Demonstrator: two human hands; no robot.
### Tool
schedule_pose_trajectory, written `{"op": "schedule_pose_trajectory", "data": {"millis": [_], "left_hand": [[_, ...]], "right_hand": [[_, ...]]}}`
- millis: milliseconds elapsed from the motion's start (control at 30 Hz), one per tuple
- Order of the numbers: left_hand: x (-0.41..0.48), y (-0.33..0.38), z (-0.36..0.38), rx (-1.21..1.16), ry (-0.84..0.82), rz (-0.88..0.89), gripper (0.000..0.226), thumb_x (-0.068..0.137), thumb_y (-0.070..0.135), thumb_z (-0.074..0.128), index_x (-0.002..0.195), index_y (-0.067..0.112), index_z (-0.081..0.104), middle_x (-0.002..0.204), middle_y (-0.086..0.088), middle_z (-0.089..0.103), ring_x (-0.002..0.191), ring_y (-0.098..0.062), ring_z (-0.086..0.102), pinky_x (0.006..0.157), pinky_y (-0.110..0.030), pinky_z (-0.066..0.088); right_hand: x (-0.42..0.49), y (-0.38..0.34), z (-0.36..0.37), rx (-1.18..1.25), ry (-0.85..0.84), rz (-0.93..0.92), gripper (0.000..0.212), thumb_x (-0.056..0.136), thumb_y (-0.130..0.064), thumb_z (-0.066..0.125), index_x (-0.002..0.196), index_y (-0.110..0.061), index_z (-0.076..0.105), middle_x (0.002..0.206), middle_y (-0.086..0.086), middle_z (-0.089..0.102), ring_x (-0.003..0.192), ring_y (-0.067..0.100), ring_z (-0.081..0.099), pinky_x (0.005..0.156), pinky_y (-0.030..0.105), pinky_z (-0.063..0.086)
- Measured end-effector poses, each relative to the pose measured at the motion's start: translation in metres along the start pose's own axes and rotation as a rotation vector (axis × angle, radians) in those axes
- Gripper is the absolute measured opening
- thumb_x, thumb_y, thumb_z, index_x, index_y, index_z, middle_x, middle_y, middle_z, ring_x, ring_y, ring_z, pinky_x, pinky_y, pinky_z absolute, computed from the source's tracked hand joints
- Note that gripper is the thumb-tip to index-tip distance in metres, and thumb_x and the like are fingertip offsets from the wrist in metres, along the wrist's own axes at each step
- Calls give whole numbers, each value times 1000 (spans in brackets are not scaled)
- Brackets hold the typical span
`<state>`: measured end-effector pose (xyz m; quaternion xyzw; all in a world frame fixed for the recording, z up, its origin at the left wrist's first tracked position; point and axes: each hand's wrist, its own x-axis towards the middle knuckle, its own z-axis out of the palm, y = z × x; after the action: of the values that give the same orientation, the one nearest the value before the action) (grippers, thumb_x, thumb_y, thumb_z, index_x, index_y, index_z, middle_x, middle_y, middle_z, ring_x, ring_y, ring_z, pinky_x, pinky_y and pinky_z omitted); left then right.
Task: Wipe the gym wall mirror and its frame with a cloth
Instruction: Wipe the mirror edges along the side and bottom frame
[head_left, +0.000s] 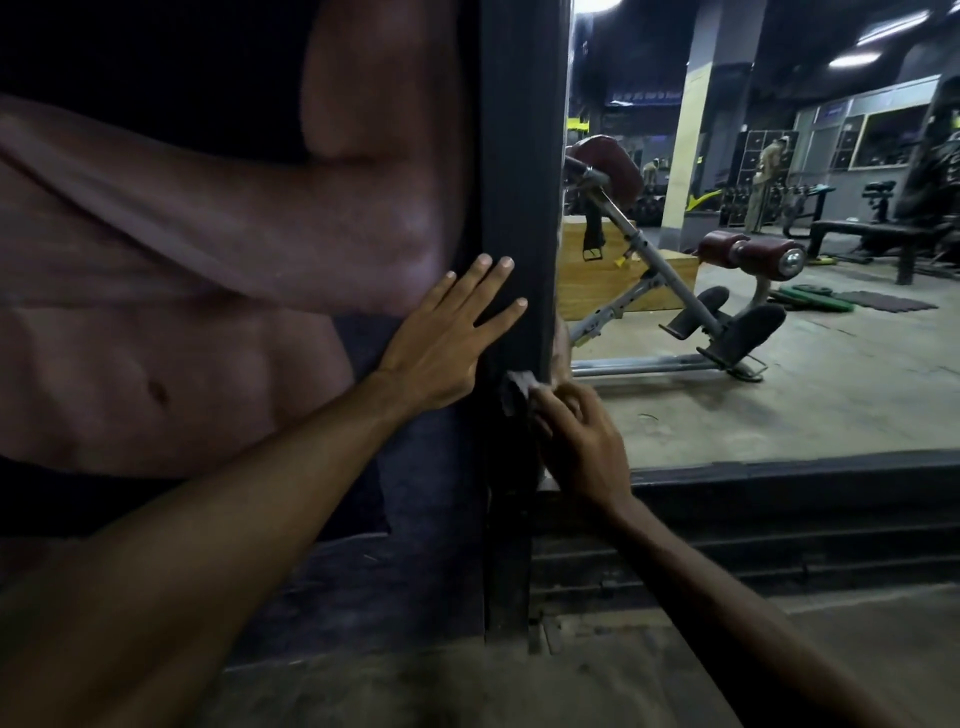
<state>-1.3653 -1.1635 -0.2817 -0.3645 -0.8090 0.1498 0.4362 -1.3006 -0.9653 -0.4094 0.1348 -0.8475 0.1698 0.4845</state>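
Observation:
A wall mirror (779, 364) fills the right half of the view and reflects the gym floor. Its dark frame (522, 156) runs upright down the middle, and a bottom rail (805, 467) runs off to the right. My right hand (582, 436) is shut on a small pale cloth (514, 389) and presses it against the lower part of the upright frame, near the corner. My left hand (447, 343) lies flat with fingers spread, against the frame's left edge and the poster beside it.
A large poster of a bare torso (208, 286) covers the wall to the left of the frame. Below the mirror runs a dark ribbed ledge (727, 545) and a dusty floor (467, 675). The mirror reflects a red-padded bench (675, 270) and a distant person (761, 182).

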Motion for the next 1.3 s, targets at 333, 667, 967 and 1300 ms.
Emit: {"op": "schedule_pose_trajectory", "data": {"millis": [333,667,967,1300], "left_hand": [[-2,4,8,2,70,-13,87,81,6,60,161,20,27,170,-19,5,157,-38,8,124,-50,16],[-14,39,22,-48,24,-73,84,84,9,52,161,19,23,170,-17,1,157,-34,3,125,-49,15],[-88,92,40,-220,-238,-170,85,89,5,48,163,24,13,171,-9,-13,158,-27,-10,128,-44,3],[-190,166,78,-1152,-564,-676,35,97,21,67,132,17,67,133,0,66,127,-17,58,111,-33,44]], "right_hand": [[-36,8,43,-258,-257,-552,29,87,-26,59,109,-18,76,120,7,60,107,32,47,81,46,57],[-34,-2,17,-26,-111,-98,51,94,-33,51,144,-24,50,147,12,40,134,34,40,108,40,41],[-143,8,67,-73,-648,-179,33,88,-29,53,115,-23,68,124,5,53,116,37,56,72,49,61],[-154,-8,18,171,-713,108,33,83,-17,76,116,-19,71,109,1,72,99,22,64,84,36,53]]}}
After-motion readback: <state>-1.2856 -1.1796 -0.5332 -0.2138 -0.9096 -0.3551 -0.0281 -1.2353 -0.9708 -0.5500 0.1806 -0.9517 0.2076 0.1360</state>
